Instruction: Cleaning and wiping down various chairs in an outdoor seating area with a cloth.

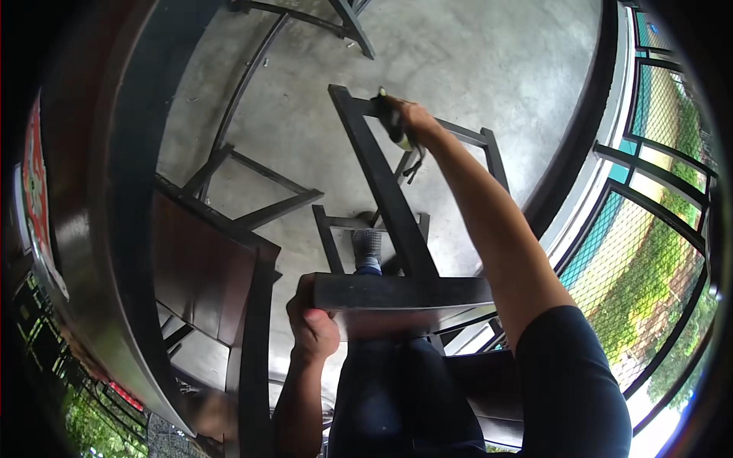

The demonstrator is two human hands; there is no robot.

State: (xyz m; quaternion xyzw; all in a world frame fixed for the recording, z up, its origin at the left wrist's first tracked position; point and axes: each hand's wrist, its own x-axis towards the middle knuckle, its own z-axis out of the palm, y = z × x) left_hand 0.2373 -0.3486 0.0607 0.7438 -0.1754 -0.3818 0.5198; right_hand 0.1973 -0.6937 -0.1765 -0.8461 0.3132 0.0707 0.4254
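Observation:
My left hand [315, 332] grips the near left end of a dark wooden bench [395, 291], which stands tilted or upturned in front of my legs. My right arm reaches out over the bench's leg frame [383, 183]. My right hand [415, 120] is closed on a dark cloth [392, 123] with a pale edge and a dangling strap, close to the far crossbar of the frame. Whether the cloth touches the bar cannot be told. The bench's reddish-brown surface [389, 325] faces my thighs.
At left stands a large dark table [137, 114], with a second dark bench [212, 263] beside it. Another metal or wooden leg frame [355, 26] is at the top. A mesh railing [635, 275] runs along the right. My shoe [367, 243] rests on the concrete floor [487, 57].

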